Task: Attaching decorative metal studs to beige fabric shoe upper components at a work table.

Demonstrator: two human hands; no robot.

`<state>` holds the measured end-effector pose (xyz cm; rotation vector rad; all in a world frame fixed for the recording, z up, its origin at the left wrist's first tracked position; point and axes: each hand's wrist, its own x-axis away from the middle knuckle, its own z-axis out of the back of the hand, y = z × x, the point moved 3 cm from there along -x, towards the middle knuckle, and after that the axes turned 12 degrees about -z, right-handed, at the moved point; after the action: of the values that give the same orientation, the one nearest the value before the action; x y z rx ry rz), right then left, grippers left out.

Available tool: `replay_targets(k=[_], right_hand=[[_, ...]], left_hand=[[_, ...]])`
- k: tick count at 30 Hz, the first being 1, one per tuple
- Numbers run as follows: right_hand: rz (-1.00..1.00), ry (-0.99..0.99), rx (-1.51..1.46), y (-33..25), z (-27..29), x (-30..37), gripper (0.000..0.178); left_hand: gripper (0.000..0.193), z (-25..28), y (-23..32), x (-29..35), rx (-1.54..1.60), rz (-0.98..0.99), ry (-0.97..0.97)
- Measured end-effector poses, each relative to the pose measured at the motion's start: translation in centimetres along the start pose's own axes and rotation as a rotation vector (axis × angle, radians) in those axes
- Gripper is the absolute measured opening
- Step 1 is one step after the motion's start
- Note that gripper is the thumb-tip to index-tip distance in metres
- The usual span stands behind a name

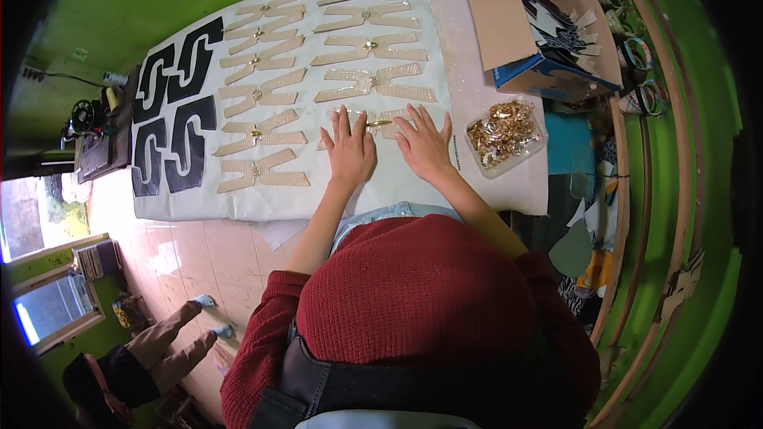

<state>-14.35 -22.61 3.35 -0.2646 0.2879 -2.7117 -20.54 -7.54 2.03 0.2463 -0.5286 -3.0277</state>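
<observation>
Both hands lie on one beige, textured shoe-upper-like strap piece (389,129) near the front edge of the white-covered table (433,191). My left hand (350,152) rests on its left end, palm down with fingers stretched out. On its right end lies my right hand (427,145), fingers spread and flat. Between them shows a slim gold ornament (380,123) at the piece's middle; much of the piece is hidden under my hands. Similar beige X-shaped pieces (370,46) with small gold ornaments lie behind it, and another column of them (258,136) runs to the left.
Several black cut-out pieces (189,147) lie at the table's left. A clear tub (544,141) of gold ornaments stands right of my right hand, beside a thin dark chain (456,152). Behind it is an open cardboard box (494,16) with dark strips. A person (163,342) appears lower left.
</observation>
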Motion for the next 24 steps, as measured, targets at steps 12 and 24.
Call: replay_targets(k=[12,24], right_hand=[[0.137,0.092,-0.038,-0.2,-2.3,-0.5,0.069],[0.134,0.057,-0.574,1.7,-0.5,-1.5,0.057]], left_hand=[[0.056,-1.7,0.8,-0.4,-0.047,-0.010,-0.025],[0.057,-1.0,0.6,0.1,0.142,-0.043,0.085]])
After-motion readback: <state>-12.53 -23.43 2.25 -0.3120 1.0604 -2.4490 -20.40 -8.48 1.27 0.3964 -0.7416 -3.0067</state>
